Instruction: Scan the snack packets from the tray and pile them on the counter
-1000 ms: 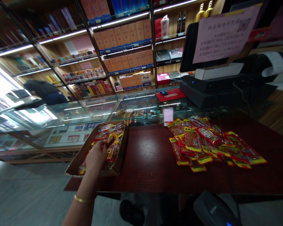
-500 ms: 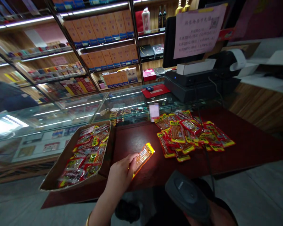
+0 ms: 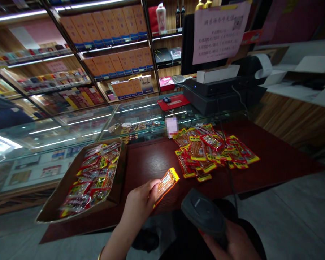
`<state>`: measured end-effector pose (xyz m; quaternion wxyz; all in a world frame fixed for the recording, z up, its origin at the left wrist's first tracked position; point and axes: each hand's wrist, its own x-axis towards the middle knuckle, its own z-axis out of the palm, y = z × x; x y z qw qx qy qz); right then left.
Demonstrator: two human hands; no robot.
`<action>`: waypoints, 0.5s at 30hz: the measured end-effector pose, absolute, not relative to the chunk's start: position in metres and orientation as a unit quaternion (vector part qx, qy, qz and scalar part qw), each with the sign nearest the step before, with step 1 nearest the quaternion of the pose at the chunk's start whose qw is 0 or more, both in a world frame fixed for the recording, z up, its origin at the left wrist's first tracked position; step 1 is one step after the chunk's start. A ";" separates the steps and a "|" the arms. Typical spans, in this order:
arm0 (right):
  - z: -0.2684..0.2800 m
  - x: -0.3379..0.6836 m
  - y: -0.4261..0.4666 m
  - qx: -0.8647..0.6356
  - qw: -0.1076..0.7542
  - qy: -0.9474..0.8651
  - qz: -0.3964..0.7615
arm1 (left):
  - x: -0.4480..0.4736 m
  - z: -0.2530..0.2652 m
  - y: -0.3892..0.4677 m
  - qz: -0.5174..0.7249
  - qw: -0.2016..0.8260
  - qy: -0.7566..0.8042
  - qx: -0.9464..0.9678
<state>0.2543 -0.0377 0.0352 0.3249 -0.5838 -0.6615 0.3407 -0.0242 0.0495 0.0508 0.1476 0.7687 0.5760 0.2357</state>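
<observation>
Between the thumb and fingers of my left hand (image 3: pixel 141 202) is a red-and-yellow snack packet (image 3: pixel 165 183), tilted over the dark red tabletop (image 3: pixel 148 159) and brightly lit. My right hand (image 3: pixel 233 240) wraps round the handle of a dark barcode scanner (image 3: pixel 204 211), whose head points towards the packet. A loose pile of similar packets (image 3: pixel 197 148) lies on the table beyond the scanner. On the left, an open cardboard box (image 3: pixel 119 180) holds several more packets. Part of my right hand's fingers is hidden behind the scanner.
A glass display counter (image 3: pixel 103 122) runs behind the table. On it are a red mouse pad (image 3: pixel 176 103) and a monitor (image 3: pixel 188 47) with a pink notice (image 3: pixel 219 34). A cable (image 3: pixel 231 180) hangs across the table's right side. A person's dark sleeve (image 3: pixel 5 112) shows at left.
The whole view has shifted slightly, with the table and shelves moving left. The scanner has come a little up and left, and more of my right hand shows. Both hands keep their hold.
</observation>
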 end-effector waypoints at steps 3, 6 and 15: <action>0.034 0.254 -0.036 -0.590 0.325 -0.651 0.351 | -0.020 0.051 0.048 0.230 0.170 0.570 0.770; 0.032 0.255 -0.033 -0.589 0.320 -0.645 0.367 | -0.013 0.053 0.047 0.225 0.187 0.568 0.769; 0.033 0.254 -0.029 -0.609 0.327 -0.625 0.362 | 0.007 0.056 0.050 0.232 0.235 0.555 0.763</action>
